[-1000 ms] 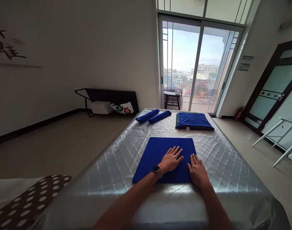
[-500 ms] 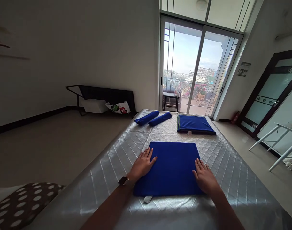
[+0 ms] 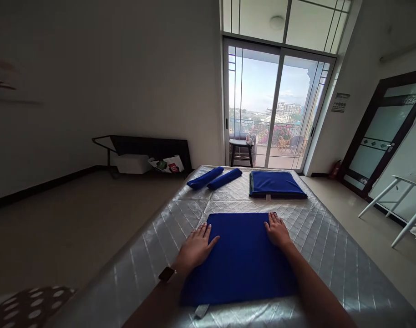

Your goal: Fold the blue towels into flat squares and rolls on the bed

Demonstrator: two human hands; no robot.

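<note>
A flat, folded blue cloth [image 3: 240, 259] lies on the silver quilted mattress [image 3: 149, 246], and a small white tag [image 3: 201, 311] sticks out at its near left edge. My left hand [image 3: 196, 246], with a dark watch on the wrist, rests flat along the cloth's left edge, fingers extended. At the far right corner my right hand [image 3: 278, 230] lies on the cloth, fingers stretched out. Neither hand grips anything.
Farther back on the mattress lie two rolled blue cloths [image 3: 205, 178] [image 3: 225, 179] and a thicker folded blue cloth [image 3: 276, 184]. A black bench-like frame [image 3: 153, 148] stands by the wall. To the right is a white-legged table [image 3: 406, 182]; a dotted brown fabric [image 3: 30, 305] is at lower left.
My left hand has moved from the cloth's middle to its left edge. The right hand has slid along the right edge to the far corner. The camera view has shifted slightly.
</note>
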